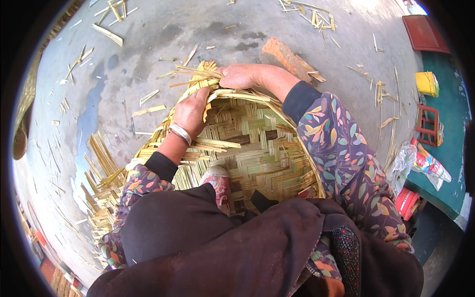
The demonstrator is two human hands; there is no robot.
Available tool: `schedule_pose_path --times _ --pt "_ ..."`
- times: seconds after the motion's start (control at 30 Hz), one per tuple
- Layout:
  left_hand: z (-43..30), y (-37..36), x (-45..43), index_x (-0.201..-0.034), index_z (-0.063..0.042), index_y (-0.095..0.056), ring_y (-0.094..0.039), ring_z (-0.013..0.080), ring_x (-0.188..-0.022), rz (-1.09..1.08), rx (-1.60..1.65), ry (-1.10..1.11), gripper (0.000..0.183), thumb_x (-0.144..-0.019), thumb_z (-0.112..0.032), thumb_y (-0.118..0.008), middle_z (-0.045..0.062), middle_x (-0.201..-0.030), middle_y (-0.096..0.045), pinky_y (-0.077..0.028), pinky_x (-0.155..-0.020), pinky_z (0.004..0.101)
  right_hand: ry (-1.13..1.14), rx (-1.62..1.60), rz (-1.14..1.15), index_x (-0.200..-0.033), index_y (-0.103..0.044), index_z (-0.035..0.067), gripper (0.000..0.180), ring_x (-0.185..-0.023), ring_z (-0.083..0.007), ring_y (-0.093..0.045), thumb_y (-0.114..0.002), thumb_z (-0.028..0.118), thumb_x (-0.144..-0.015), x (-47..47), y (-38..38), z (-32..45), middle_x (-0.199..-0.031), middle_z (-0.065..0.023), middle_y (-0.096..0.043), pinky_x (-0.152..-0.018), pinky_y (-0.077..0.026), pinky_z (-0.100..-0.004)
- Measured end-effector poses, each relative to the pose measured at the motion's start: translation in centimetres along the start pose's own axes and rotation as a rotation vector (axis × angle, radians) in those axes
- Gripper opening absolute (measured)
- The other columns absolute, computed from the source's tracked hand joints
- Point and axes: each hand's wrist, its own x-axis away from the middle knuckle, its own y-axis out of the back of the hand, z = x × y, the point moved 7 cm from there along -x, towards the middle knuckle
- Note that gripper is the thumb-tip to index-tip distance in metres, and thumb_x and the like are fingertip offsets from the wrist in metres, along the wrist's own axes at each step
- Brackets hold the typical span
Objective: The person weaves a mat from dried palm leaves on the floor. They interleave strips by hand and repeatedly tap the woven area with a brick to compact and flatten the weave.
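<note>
A large round basket (256, 148) woven from flat split-cane strips surrounds my feet, and one shoe (217, 182) shows inside it. Its near part is covered by my dark clothing. My left hand (192, 111), with a silver bangle at the wrist, grips the far-left rim, thumb on top. Just beyond it, my right hand (239, 75) holds a bundle of strip ends (202, 78) that stick out past the rim. The right fingertips are partly hidden. Loose strip ends (215, 144) jut inward beside my left wrist, and long unwoven ends (100, 170) splay out at the left.
An orange-red brick (284, 55) lies on the concrete floor (156, 67) beyond the rim. Cut strips (319, 18) are scattered around. On the right, a green table (445, 122) bears a yellow packet (426, 83), a red frame (427, 125) and plastic bags (426, 161).
</note>
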Motion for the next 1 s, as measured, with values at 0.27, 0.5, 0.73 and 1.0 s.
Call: schedule_pose_path --times 0.27,0.5,0.73,1.0 --pt "2.1 0.9 0.4 -0.109 -0.009 -0.056 -0.063 0.0453 -0.080 -0.211 0.216 0.285 0.016 -0.099 -0.021 -0.055 0.023 -0.084 -0.066 -0.050 -0.064 0.0486 -0.026 -0.055 0.054 -0.142 -0.048 0.012 0.061 -0.121 -0.0273 -0.055 -0.052 0.024 -0.083 1.7 0.5 2.1 -0.135 -0.0158 -0.058 -0.105 -0.040 -0.0380" --pt "2.9 0.7 0.3 -0.106 -0.006 -0.059 -0.063 0.0375 -0.079 -0.274 0.327 0.361 0.018 -0.098 -0.023 -0.058 0.019 -0.085 -0.066 -0.050 -0.068 0.0419 0.069 -0.174 -0.010 -0.147 -0.042 0.014 0.066 -0.122 -0.0229 -0.053 -0.056 0.024 -0.083 0.6 0.8 0.6 -0.137 -0.0134 -0.057 -0.107 -0.038 -0.0348" --pt "4.0 0.1 0.2 -0.106 -0.002 -0.063 -0.060 0.0178 -0.084 -0.240 0.373 0.485 0.019 -0.100 -0.019 -0.056 0.010 -0.091 -0.068 -0.048 -0.080 0.0320 0.099 -0.398 0.045 -0.149 -0.042 0.018 0.067 -0.126 -0.0212 -0.049 -0.060 0.030 -0.085 0.0 0.6 -1.0 -0.141 -0.0112 -0.053 -0.108 -0.035 -0.0333" --pt "3.7 0.4 0.2 -0.104 -0.002 -0.065 -0.059 0.0117 -0.084 -0.356 0.540 0.390 0.022 -0.102 -0.021 -0.055 0.005 -0.091 -0.069 -0.048 -0.080 0.0282 0.068 -0.300 0.000 -0.150 -0.038 0.011 0.072 -0.135 -0.0251 -0.040 -0.061 0.031 -0.086 0.1 1.0 -1.0 -0.149 -0.0150 -0.044 -0.112 -0.029 -0.0351"
